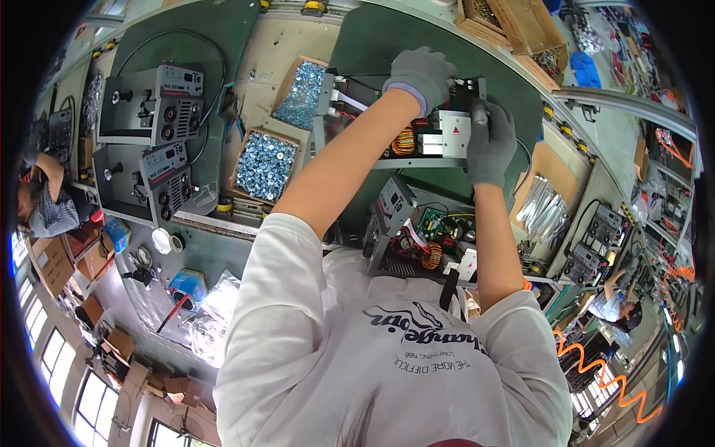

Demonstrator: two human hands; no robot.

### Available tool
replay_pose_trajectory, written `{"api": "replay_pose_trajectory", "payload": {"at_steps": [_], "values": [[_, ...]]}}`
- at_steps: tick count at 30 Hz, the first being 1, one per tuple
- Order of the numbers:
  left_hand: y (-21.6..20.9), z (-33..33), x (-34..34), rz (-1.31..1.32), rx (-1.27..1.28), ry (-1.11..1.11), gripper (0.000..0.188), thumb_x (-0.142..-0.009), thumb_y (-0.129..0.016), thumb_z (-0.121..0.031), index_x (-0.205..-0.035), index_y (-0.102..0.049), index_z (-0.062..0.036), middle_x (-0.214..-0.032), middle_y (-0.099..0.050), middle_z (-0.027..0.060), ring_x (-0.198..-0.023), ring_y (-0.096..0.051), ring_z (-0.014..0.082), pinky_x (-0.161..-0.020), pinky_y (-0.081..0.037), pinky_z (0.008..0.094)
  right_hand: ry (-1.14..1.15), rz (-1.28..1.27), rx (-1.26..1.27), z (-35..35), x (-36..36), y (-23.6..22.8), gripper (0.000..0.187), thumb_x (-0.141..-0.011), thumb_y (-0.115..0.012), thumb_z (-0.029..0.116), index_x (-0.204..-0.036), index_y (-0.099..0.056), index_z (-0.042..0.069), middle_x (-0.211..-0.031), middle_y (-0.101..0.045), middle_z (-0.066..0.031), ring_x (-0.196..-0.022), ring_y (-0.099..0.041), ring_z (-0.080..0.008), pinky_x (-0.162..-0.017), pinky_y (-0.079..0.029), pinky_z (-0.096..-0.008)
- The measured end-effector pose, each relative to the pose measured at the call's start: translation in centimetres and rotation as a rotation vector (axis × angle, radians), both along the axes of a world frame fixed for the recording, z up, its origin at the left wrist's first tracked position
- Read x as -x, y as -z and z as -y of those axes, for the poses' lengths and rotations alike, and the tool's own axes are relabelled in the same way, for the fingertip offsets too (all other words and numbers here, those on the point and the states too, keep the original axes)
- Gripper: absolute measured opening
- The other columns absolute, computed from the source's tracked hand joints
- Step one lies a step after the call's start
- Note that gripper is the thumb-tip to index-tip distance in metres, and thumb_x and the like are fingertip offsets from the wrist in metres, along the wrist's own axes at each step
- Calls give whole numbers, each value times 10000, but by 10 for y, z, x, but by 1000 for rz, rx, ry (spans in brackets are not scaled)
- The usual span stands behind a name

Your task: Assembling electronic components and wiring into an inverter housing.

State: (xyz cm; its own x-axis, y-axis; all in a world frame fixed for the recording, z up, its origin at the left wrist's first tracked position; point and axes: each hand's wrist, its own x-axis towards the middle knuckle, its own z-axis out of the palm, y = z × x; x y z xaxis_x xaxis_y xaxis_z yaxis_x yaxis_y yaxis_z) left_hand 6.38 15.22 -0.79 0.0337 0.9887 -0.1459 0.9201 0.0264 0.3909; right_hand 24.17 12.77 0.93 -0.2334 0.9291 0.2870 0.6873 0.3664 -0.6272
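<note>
An opened welding machine [427,163] lies on the green mat in front of me, its inside exposed. It has a copper-wound coil [404,140] and a white-silver block [452,134] with a red triangle. My left hand [423,68], in a grey glove, reaches over the machine to its far side. Its fingers are curled down, and what they hold is hidden. My right hand [493,145], gloved too, is closed around the black end panel [471,88] at the machine's right end. A second opened machine [424,231] sits nearer, against my body, with boards and wires showing.
Left of the machine stand two cardboard boxes of small metal fasteners [264,165] [302,93]. Two more welding machines [160,108] are farther left. A bundle of silver strips [544,208] lies at the right. An orange coiled hose [607,380] hangs lower right. Other people sit at both sides.
</note>
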Motion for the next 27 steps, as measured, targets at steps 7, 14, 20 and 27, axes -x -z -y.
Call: {"api": "replay_pose_trajectory", "payload": {"at_steps": [7, 14, 20, 27], "values": [[6, -1, -1, 76, 49, -40, 274, -980, -503, -333, -1152, -704, -262, -1195, -651, -5, -1174, -583, 215, -963, -515, 402, 11, -28, 10, -1, -1, 5, 267, -943, -612, 251, -1063, -706, 32, -1145, -672, -174, -1041, -654, -336, -893, -519, -392], [13, -2, -4, 79, -11, -11, 279, -963, -538, -343, -1149, -705, -218, -1178, -662, 22, -1152, -604, 227, -937, -516, 419, 11, -34, 3, -2, 0, 6, 259, -940, -615, 240, -1053, -706, 25, -1129, -680, -169, -1032, -660, -323, -889, -519, -388], [7, 0, -6, 82, 28, -96, 260, -951, -554, -322, -1128, -705, -208, -1144, -669, 39, -1120, -620, 235, -913, -521, 423, 23, -81, 31, -2, -2, 5, 246, -936, -616, 223, -1043, -711, 23, -1116, -684, -173, -1029, -659, -325, -896, -514, -383], [10, 1, -5, 5, -38, 20, 252, -952, -547, -308, -1121, -702, -204, -1146, -662, 34, -1115, -618, 233, -934, -514, 412, 14, -68, 35, 0, 1, 2, 243, -930, -626, 210, -1048, -716, 18, -1110, -688, -167, -1027, -662, -313, -901, -512, -374]]}}
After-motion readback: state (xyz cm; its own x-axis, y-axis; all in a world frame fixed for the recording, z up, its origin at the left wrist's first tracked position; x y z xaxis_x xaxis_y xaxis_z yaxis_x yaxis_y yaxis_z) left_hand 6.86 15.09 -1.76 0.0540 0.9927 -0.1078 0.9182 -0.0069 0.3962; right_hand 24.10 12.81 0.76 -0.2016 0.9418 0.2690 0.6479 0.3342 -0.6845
